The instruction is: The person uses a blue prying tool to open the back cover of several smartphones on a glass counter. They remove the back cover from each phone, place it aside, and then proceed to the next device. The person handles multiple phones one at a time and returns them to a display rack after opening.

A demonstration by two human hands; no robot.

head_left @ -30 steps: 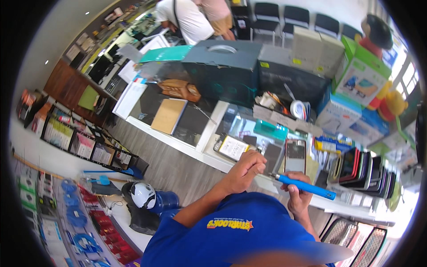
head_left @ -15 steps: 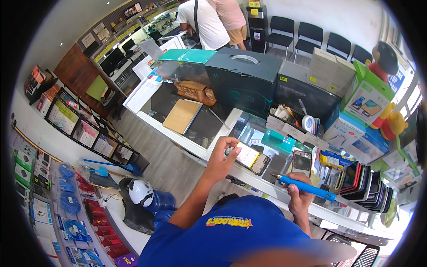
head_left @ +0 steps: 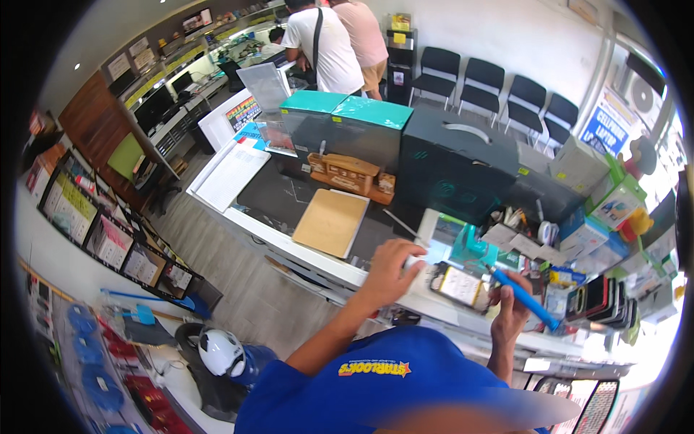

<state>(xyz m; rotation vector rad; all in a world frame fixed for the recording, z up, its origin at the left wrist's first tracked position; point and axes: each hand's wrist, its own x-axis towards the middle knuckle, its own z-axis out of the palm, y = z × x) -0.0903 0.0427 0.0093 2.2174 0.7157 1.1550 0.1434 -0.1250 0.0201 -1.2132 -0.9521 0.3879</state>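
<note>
My right hand point(head_left: 510, 298) is closed around a blue screwdriver point(head_left: 526, 300), its thin tip pointing up and away to the left. Beside those fingers is an opened phone point(head_left: 460, 284), its back off and a white battery with a yellow edge exposed. The phone's right end meets my right fingertips; whether they grip it, I cannot tell. My left hand point(head_left: 394, 270) is just left of the phone, apart from it. Thumb and fingers there are pinched around a small whitish thing point(head_left: 414, 262), too blurred to name.
A glass-topped counter point(head_left: 282, 249) carries a tan notebook point(head_left: 331, 222), a wooden stand point(head_left: 347, 175) and a large dark box point(head_left: 457, 160). To the right are a tool organizer point(head_left: 512, 233) and a row of phones point(head_left: 598, 300). A white helmet point(head_left: 222, 352) is at lower left.
My left hand has come off the phone, which now sits by my right fingers. My right hand has moved up and right with the screwdriver. The view has shifted too.
</note>
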